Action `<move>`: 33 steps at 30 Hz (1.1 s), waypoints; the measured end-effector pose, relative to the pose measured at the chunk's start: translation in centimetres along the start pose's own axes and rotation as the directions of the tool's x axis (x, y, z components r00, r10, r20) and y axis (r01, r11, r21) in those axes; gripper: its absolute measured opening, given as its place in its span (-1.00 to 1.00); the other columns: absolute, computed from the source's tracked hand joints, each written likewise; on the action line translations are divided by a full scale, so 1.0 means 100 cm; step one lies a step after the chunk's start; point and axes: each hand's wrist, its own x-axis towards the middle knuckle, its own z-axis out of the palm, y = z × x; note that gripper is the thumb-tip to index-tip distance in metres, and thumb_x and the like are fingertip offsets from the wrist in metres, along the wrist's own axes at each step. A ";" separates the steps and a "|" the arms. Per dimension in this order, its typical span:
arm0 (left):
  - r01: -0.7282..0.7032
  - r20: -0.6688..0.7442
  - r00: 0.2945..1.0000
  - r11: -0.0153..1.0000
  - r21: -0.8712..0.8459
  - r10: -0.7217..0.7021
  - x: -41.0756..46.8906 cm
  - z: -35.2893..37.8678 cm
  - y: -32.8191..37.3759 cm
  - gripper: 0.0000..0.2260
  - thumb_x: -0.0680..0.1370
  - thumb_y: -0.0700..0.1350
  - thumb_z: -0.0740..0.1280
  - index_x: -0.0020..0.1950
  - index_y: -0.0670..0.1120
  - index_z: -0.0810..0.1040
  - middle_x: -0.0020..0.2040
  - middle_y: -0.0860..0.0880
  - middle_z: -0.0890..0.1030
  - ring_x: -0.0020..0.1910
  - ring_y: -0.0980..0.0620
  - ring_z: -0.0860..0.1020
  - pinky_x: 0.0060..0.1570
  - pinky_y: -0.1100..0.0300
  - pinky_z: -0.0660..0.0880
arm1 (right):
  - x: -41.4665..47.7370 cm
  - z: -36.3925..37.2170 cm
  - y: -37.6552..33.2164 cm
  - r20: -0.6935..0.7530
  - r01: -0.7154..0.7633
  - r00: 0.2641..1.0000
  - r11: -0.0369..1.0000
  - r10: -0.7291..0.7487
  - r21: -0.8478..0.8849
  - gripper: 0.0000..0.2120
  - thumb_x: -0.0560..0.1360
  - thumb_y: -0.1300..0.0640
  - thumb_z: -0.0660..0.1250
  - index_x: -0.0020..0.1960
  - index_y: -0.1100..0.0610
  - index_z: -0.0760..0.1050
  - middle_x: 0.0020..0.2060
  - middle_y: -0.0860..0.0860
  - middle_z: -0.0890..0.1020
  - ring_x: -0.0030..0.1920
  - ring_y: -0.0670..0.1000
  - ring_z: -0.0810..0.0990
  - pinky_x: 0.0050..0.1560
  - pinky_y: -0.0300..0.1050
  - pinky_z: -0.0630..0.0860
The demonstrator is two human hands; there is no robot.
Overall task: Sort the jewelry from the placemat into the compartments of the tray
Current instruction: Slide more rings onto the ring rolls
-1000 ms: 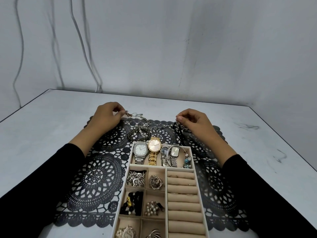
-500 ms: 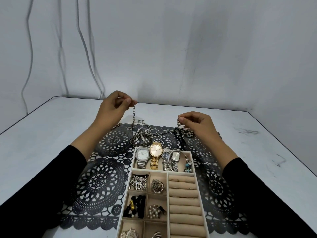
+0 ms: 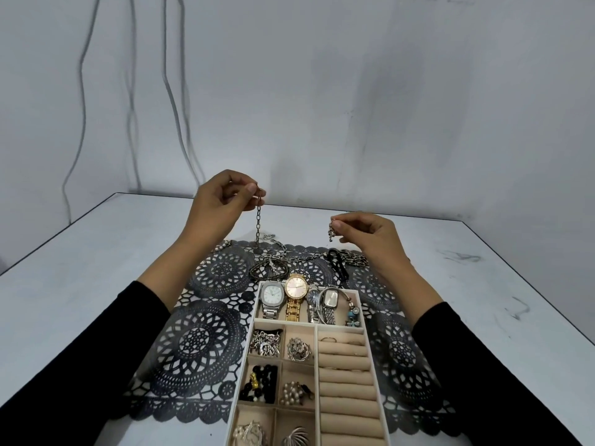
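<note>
Centre frame: chain (image 3: 258,222) pinched by left hand (image 3: 222,201), short piece (image 3: 331,231) by right hand (image 3: 370,235); slow, snag-free lifting is advised.

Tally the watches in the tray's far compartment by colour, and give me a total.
Silver watches: 3
Gold watch: 1
Total: 4, side by side in the far compartment of the tray.
</note>
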 end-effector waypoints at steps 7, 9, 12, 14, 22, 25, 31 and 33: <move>-0.022 -0.009 1.000 0.999 -0.047 0.022 -0.011 0.001 0.024 -0.92 0.60 -0.29 0.30 -0.06 -0.14 0.54 -0.19 -0.02 0.70 -0.19 0.01 0.68 -0.05 0.21 0.59 | -0.012 0.009 -0.020 0.016 0.039 0.999 0.997 -0.040 0.061 -0.89 0.42 0.28 0.45 -0.05 0.22 0.65 -0.20 0.10 0.70 -0.17 -0.02 0.67 -0.15 -0.20 0.57; -0.032 -0.006 0.999 0.998 -0.051 0.032 -0.016 0.001 0.031 -0.92 0.60 -0.29 0.30 -0.05 -0.14 0.54 -0.18 -0.03 0.71 -0.19 0.00 0.69 -0.06 0.21 0.59 | -0.016 0.012 -0.025 0.023 0.046 0.999 0.996 -0.048 0.077 -0.88 0.42 0.28 0.45 -0.04 0.23 0.65 -0.20 0.10 0.70 -0.18 -0.02 0.66 -0.16 -0.20 0.57; -0.053 -0.003 0.999 0.998 -0.039 0.053 -0.022 0.000 0.044 -0.93 0.60 -0.27 0.31 -0.06 -0.13 0.54 -0.16 -0.04 0.71 -0.17 -0.01 0.69 -0.03 0.18 0.61 | -0.025 0.014 -0.034 0.038 0.056 0.997 0.994 -0.060 0.096 -0.87 0.42 0.27 0.45 -0.03 0.24 0.65 -0.20 0.11 0.70 -0.18 -0.01 0.66 -0.16 -0.21 0.56; -0.067 0.004 0.998 0.997 -0.044 0.068 -0.028 0.000 0.053 -0.92 0.60 -0.27 0.30 -0.05 -0.13 0.54 -0.15 -0.06 0.70 -0.18 0.01 0.69 -0.05 0.20 0.60 | -0.032 0.015 -0.040 0.053 0.061 0.996 0.992 -0.067 0.108 -0.87 0.42 0.26 0.45 -0.04 0.23 0.65 -0.19 0.12 0.69 -0.17 0.00 0.66 -0.16 -0.20 0.56; -0.073 0.021 0.997 0.994 -0.080 0.075 -0.060 -0.002 0.079 -0.94 0.60 -0.26 0.31 -0.05 -0.13 0.55 -0.15 -0.06 0.71 -0.17 -0.02 0.69 -0.04 0.18 0.60 | -0.068 0.015 -0.061 0.098 0.063 0.992 0.992 -0.074 0.107 -0.86 0.41 0.26 0.46 -0.03 0.23 0.65 -0.13 0.13 0.70 -0.12 0.03 0.67 -0.13 -0.20 0.57; -0.070 0.024 0.997 0.993 -0.093 0.073 -0.075 -0.002 0.086 -0.94 0.59 -0.26 0.31 -0.05 -0.14 0.55 -0.15 -0.08 0.71 -0.18 -0.02 0.69 -0.06 0.20 0.60 | -0.084 0.017 -0.065 0.131 0.047 0.989 0.992 -0.062 0.119 -0.84 0.37 0.24 0.47 -0.05 0.21 0.65 -0.14 0.12 0.70 -0.10 0.02 0.66 -0.09 -0.19 0.59; -0.066 0.040 0.997 0.990 -0.127 0.071 -0.103 -0.004 0.097 -0.94 0.59 -0.27 0.31 -0.05 -0.15 0.54 -0.17 -0.07 0.71 -0.17 -0.03 0.69 -0.06 0.22 0.60 | -0.120 0.021 -0.069 0.253 0.026 0.966 0.996 -0.048 0.088 -0.82 0.34 0.18 0.47 -0.06 0.18 0.66 -0.11 0.11 0.70 -0.10 0.02 0.65 -0.02 -0.12 0.60; -0.066 0.041 0.997 0.989 -0.131 0.072 -0.111 -0.005 0.099 -0.94 0.59 -0.27 0.31 -0.05 -0.14 0.55 -0.19 -0.05 0.71 -0.16 -0.04 0.70 -0.06 0.22 0.60 | -0.131 0.024 -0.068 0.300 0.024 0.953 0.997 -0.044 0.070 -0.83 0.35 0.20 0.47 -0.06 0.20 0.66 -0.12 0.13 0.70 -0.12 0.03 0.64 -0.08 -0.17 0.58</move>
